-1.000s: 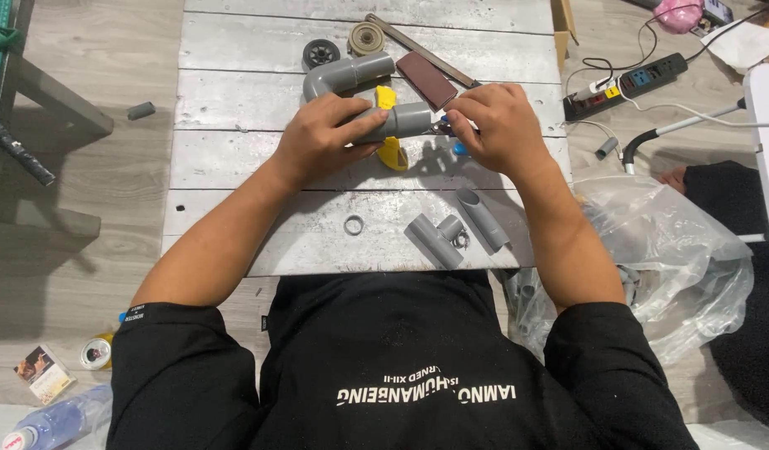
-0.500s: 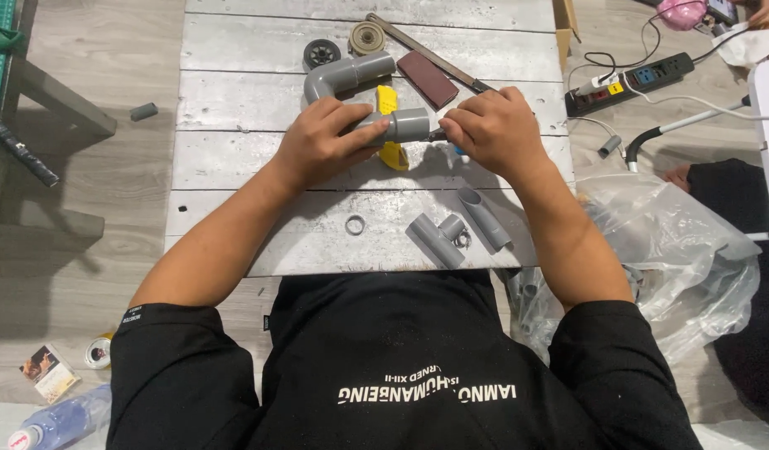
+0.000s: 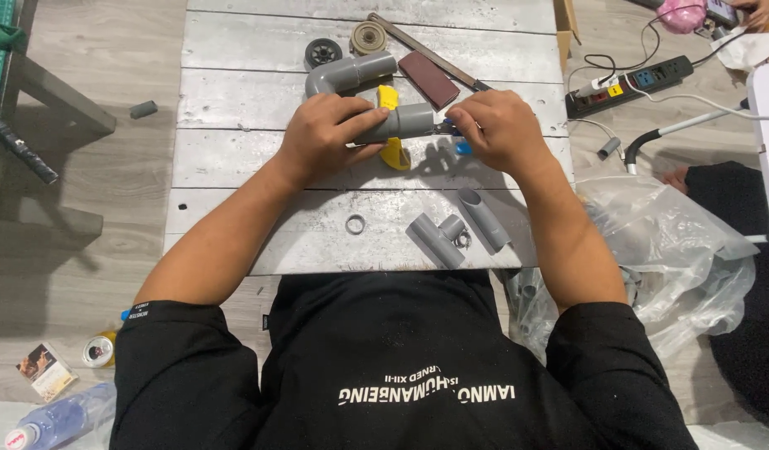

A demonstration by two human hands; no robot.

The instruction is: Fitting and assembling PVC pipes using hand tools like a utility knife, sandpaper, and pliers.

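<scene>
My left hand (image 3: 326,133) grips a short grey plastic pipe piece (image 3: 401,122) held level above a low table of whitewashed planks (image 3: 251,167). My right hand (image 3: 497,129) is closed at the pipe's right end, pinching a small tool with a blue tip (image 3: 462,148); the tool itself is mostly hidden by my fingers. A yellow object (image 3: 393,154) lies on the planks just under the pipe.
A grey elbow pipe (image 3: 347,75), two small wheels (image 3: 323,52), a dark red block (image 3: 429,79) and a long metal bar (image 3: 426,52) lie at the far side. Nearer me lie a grey tee fitting (image 3: 439,240), a short pipe (image 3: 483,218) and a ring (image 3: 355,224). A power strip (image 3: 643,82) and clear plastic bag (image 3: 668,242) lie right.
Both hands stay on the grey pipe piece; my right hand has shifted slightly at its end. Nothing on the table has moved.
</scene>
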